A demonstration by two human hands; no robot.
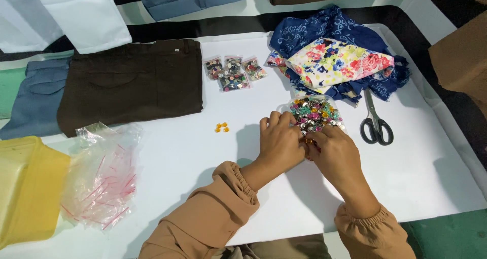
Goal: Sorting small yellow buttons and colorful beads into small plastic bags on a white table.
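White table sheet (203,157) is covering most of the view, everything lying on it. Dark brown trousers (132,84) are lying folded at upper left, blue-grey garment (35,102) just beside them on the left. Blue and floral fabric pile (335,56) is sitting at upper right. Yellow plastic lid (25,188) is resting at the left edge, a heap of clear zip bags (104,175) with red strips lying next to it. Black scissors (375,124) are lying closed, right of the hands, just below the fabric. Clear tub of mixed coloured buttons (315,112) is sitting at centre right, touching both hands. Three small filled button bags (234,72) are lying well apart above centre. Few loose orange buttons (221,127) are lying left of the hands. Left hand (278,142) is resting on the tub's near edge, fingers curled together over it. Right hand (336,155) is meeting it, fingertips pinching a small orange button (309,142) at the tub's front rim
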